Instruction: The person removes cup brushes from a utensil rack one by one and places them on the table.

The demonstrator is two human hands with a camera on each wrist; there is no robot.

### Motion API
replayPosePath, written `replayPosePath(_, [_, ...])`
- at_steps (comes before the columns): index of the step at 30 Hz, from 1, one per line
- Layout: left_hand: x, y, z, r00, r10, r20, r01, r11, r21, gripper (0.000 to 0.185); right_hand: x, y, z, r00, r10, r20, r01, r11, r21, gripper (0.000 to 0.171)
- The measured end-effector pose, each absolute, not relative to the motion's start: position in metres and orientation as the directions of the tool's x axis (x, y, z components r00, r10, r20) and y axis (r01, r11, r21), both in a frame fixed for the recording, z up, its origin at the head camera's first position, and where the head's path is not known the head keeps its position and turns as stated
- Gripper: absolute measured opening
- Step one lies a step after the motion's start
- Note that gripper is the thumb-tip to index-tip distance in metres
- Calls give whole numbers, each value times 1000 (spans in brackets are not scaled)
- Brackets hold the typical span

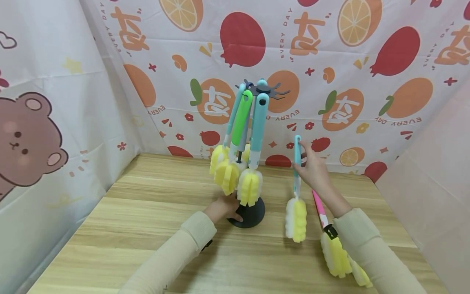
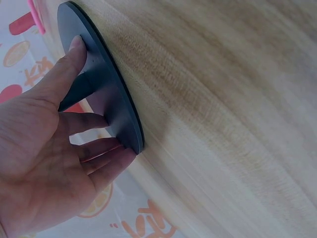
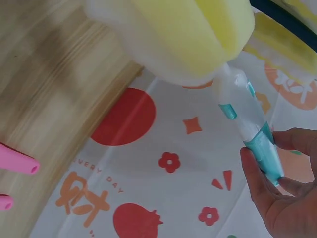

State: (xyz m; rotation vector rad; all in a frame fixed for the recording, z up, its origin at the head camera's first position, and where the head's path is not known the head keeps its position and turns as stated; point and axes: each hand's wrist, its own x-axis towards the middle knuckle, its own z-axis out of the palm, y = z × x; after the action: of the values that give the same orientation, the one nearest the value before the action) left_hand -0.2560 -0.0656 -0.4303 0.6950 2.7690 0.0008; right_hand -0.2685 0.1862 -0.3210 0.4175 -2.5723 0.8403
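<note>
Wood grain: the table is a pale, streaked plank surface, smooth and matt.
Backdrop: thin printed cloth with oranges, red fruit and lettering hangs behind; a bear print shows on the left sheet.
Rack: a dark stand with a flat round base, a thin post and a hooked crown at the top.
Rack base: a thin grey disc, matt, lying flat on the wood.
Hung brushes: several sponge brushes hang from the crown, with teal and green plastic handles and soft yellow-and-white foam heads, lobed and porous.
Left hand: the left hand rests on the rack base, thumb laid over the disc's top and fingers gently bent at its near rim, spread apart and pressing rather than wrapped round it.
Right hand: the right hand pinches the teal brush near the upper end of its handle, thumb and fingertips closed on the slim plastic.
Teal brush: it hangs upright in the air, to the right of the rack and apart from it, foam head lowest and just above the table.
Brush handle: teal grip joined to a translucent white neck, glossy and tapered.
Lying brushes: a pink brush lies on the table under the right forearm, its yellow foam head toward the near edge; a second yellow head lies just beside it.
</note>
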Motion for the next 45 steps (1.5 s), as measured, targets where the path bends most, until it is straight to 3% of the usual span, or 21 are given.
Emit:
replayPosePath(24, [-252, -66, -426, -847, 459, -270, 470, 882, 27, 84, -280, 204, -347, -948, -168, 272, -287, 821, -493, 66])
replayPosePath(45, [-254, -66, -428, -846, 453, -282, 452, 889, 74, 83, -289, 214, -360, -990, -138, 17, -119, 779, -616, 68])
